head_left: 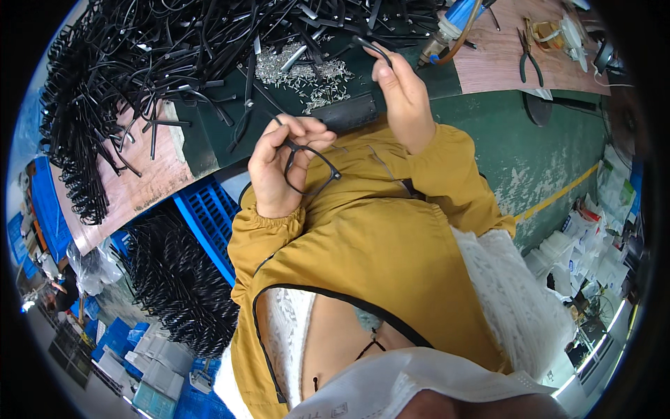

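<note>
My left hand [273, 171] is closed on a black eyeglass frame [336, 174], held just in front of the bench edge with one rim hanging below my fingers. My right hand [407, 98] is raised over the bench. Between its thumb and fingers it pinches a slim black glasses temple [373, 49], whose end points up and to the left. Beyond both hands, a heap of tiny silver metal pieces [300, 70] lies on the dark green mat [202, 133]. Close to my right hand is a blue and silver powered screwdriver-like tool [450, 31] with a brown hose.
A large pile of black temples [174, 49] covers the bench's back and left. Pliers [527, 59] lie at the right, near a tape roll [548, 33]. Under the bench at left stand a blue plastic basket [206, 213] and stacked black frames [174, 279]. Green floor [499, 153] shows at right.
</note>
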A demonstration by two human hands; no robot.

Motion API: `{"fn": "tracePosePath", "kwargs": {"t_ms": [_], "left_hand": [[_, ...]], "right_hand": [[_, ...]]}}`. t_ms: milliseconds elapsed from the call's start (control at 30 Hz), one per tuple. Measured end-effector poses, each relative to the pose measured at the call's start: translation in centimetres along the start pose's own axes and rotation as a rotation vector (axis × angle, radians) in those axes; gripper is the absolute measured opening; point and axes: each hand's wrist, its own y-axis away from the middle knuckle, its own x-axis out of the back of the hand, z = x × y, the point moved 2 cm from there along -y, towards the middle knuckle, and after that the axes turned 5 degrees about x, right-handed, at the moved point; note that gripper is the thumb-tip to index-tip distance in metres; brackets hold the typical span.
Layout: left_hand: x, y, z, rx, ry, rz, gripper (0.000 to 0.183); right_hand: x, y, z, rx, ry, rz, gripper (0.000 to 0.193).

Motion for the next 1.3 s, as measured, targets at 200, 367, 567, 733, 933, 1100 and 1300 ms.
{"fn": "tracePosePath", "kwargs": {"t_ms": [200,367,567,733,933,1100,1300], "left_hand": [[-1.0,-0.4,-0.6,-0.015,-0.052,0.067,0.022],[-3.6,-1.9,-0.9,-0.037,-0.161,0.03,0.023],[-5.9,-6.3,-1.9,0.041,-0.207,-0.002,0.027],[-3.7,-4.7,-0.6,-0.049,-0.284,0.132,0.027],[-3.5,-4.1,2.8,-0.225,-0.341,0.131,0.03],[-4.1,-2.1,1.5,-0.052,-0.058,0.126,0.028],[-2.9,-3.7,-0.5,-0.322,0.019,0.191,0.032]], "right_hand": [[-1.8,1.1,0.6,-0.076,-0.316,-0.401,0.026],[2.8,0.1,-3.1,0.357,-0.432,0.036,0.03],[12.3,-5.3,-0.5,0.093,-0.165,0.371,0.025],[9.1,-6.7,3.7,-0.249,-0.12,0.122,0.035],[3.6,-6.8,0.6,-0.083,-0.071,-0.016,0.026],[1.8,-1.1,-0.6,0.266,-0.732,0.131,0.023],[0.4,1.4,0.2,0.305,0.056,-0.06,0.019]]}}
